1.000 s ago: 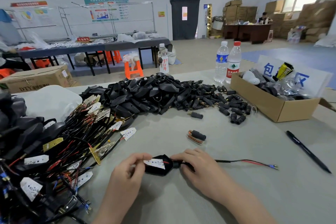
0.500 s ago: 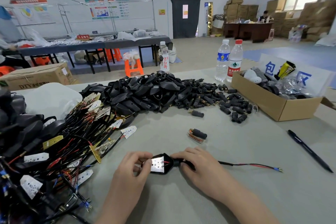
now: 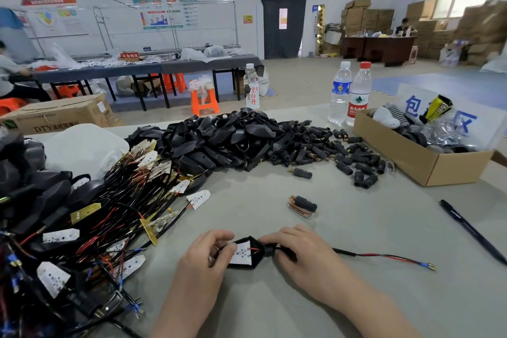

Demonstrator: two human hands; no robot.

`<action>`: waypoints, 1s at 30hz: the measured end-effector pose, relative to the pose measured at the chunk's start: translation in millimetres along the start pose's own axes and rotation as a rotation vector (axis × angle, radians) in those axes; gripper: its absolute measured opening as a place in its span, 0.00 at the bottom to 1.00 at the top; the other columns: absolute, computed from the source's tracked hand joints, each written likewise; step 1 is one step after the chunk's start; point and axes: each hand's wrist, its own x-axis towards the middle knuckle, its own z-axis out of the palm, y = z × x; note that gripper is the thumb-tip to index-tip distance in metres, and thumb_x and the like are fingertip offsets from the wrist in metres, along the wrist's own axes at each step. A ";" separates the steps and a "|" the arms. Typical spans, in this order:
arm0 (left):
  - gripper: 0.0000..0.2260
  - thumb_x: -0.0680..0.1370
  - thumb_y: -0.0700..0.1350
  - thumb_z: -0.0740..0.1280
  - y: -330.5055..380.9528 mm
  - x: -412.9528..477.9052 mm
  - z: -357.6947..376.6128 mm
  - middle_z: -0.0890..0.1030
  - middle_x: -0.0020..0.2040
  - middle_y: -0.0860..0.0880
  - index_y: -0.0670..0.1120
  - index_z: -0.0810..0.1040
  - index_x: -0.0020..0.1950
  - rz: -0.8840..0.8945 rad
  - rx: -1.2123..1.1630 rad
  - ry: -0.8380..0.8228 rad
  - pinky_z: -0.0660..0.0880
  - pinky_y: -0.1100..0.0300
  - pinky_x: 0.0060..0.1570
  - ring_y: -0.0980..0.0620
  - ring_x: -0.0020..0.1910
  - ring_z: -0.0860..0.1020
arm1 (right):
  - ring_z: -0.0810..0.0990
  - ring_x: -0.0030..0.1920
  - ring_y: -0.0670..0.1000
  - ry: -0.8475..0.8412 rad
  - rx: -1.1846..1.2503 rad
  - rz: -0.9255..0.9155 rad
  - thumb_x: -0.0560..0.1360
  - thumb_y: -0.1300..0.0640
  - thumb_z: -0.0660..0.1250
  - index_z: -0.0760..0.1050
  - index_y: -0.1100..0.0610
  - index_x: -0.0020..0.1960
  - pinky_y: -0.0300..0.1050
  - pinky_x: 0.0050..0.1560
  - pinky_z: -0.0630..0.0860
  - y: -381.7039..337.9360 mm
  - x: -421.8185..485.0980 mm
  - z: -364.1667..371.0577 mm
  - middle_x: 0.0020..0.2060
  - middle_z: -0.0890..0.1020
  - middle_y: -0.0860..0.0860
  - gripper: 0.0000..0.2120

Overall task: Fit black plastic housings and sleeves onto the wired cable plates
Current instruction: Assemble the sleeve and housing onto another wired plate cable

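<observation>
I am holding the housing (image 3: 260, 255) low on the table in front of me, and I am placing everything else from it. My left hand (image 3: 208, 252) is pinching its wide end, with the fingers curled over the rim beside the white plate (image 3: 242, 254) lying face up inside it. My right hand (image 3: 296, 252) is closing round what I take to be the sleeve (image 3: 285, 252) at the housing's narrow neck. The two hands are sitting close together, one on each end, both gripping. The cable (image 3: 384, 255) is trailing loose on the table to the right of the housing, with its terminals at the far end.

What I am worrying about is the plate, because I cannot tell whether it is sitting fully down in the shell. If I am pushing the sleeve home while the plate is lying crooked, the red lead showing at the neck could get nipped between plastic and board. Tugging the cable hard through the neck could also be straining the soldered ends.

Left of the housing, the tangle of wired plates (image 3: 109, 214) is lying near, and a stray lead could be snagging my wrist and dragging the work askew. Just beyond the housing a spare sleeve (image 3: 303, 204) is lying alone, and farther beyond it the heap of empty housings (image 3: 219, 140).
</observation>
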 end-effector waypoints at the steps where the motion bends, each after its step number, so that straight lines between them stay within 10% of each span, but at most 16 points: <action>1: 0.09 0.76 0.42 0.73 0.3 -0.3 0.0 0.82 0.41 0.54 0.57 0.81 0.46 0.005 0.006 0.000 0.70 0.71 0.40 0.59 0.39 0.76 | 0.69 0.51 0.41 0.000 0.004 0.001 0.79 0.58 0.61 0.75 0.43 0.66 0.32 0.56 0.65 0.2 0.1 0.7 0.51 0.80 0.39 0.18; 8: 0.07 0.75 0.43 0.74 2.3 -2.5 0.5 0.81 0.42 0.58 0.56 0.81 0.46 0.044 0.031 -0.011 0.70 0.72 0.43 0.62 0.45 0.78 | 0.71 0.53 0.36 0.046 0.077 0.060 0.79 0.55 0.64 0.74 0.43 0.66 0.29 0.58 0.65 0.5 -1.5 1.4 0.48 0.74 0.27 0.17; 30: 0.09 0.81 0.46 0.66 6.3 -3.9 -3.8 0.73 0.53 0.75 0.61 0.78 0.51 0.161 0.159 -0.118 0.66 0.74 0.51 0.66 0.54 0.72 | 0.70 0.49 0.45 0.002 0.023 0.034 0.83 0.53 0.60 0.79 0.49 0.60 0.35 0.52 0.65 1.7 -1.1 -10.0 0.41 0.66 0.35 0.10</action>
